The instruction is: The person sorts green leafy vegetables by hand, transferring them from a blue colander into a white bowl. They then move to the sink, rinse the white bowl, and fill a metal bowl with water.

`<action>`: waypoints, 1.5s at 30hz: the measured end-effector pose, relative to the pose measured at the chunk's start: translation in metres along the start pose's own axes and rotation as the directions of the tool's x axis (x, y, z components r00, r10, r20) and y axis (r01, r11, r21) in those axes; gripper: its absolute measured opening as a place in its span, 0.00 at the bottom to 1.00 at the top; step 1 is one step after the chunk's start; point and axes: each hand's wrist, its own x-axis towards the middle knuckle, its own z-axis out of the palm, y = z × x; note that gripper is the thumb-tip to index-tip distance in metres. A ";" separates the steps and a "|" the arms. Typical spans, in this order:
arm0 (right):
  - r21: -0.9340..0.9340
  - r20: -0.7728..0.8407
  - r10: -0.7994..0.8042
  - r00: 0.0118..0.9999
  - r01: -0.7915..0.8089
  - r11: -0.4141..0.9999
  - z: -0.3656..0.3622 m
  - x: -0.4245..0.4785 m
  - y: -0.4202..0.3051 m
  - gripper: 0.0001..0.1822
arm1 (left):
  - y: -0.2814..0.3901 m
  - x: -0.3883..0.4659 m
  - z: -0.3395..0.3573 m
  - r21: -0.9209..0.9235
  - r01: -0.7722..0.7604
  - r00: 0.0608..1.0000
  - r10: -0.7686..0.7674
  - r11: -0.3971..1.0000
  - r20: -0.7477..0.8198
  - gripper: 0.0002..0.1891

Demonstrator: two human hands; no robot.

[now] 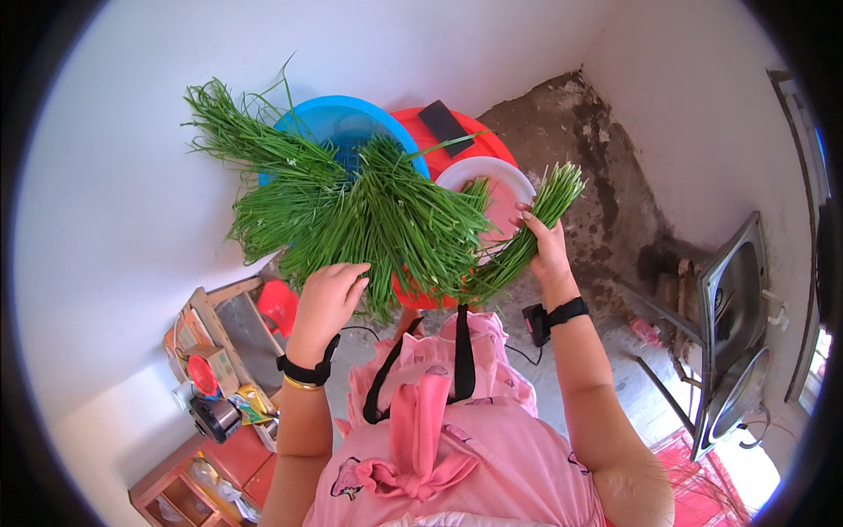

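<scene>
My right hand point(548, 247) grips a bundle of long green garlic chives point(558, 191). The pale cut ends point up and away, and the leafy end trails down to the left. A large heap of the same greens point(395, 224) spills over the front of a blue plastic basket point(349, 105). At the heap's near edge, my left hand point(332, 293) has its thumb apart from its fingers and holds nothing that I can see. A white basin point(507, 170) with a pink inside stands right of the heap, with more chive stalks point(477, 189) in it.
Basket and basin rest on a red round surface point(490, 141), along with a dark flat rectangular object point(446, 127). A metal sink point(731, 296) stands at the right wall. On the left are a wooden frame point(227, 323), a red cabinet point(224, 461) and a red plastic item point(276, 306).
</scene>
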 end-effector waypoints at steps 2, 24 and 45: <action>-0.105 0.033 -0.031 0.999 0.034 0.994 0.001 0.000 -0.006 0.17 | 0.004 0.002 -0.003 -0.010 0.022 1.000 -0.022 1.000 0.023 0.11; -0.374 0.126 -0.334 0.934 0.357 0.856 0.068 -0.081 -0.158 0.24 | -0.015 -0.001 -0.008 -0.124 0.032 0.925 -0.076 0.992 -0.373 0.22; -0.399 0.805 -0.031 0.592 0.501 -0.768 0.333 -0.097 -0.096 0.18 | -0.111 0.011 -0.054 -0.249 -0.137 0.861 -0.009 0.959 -0.509 0.30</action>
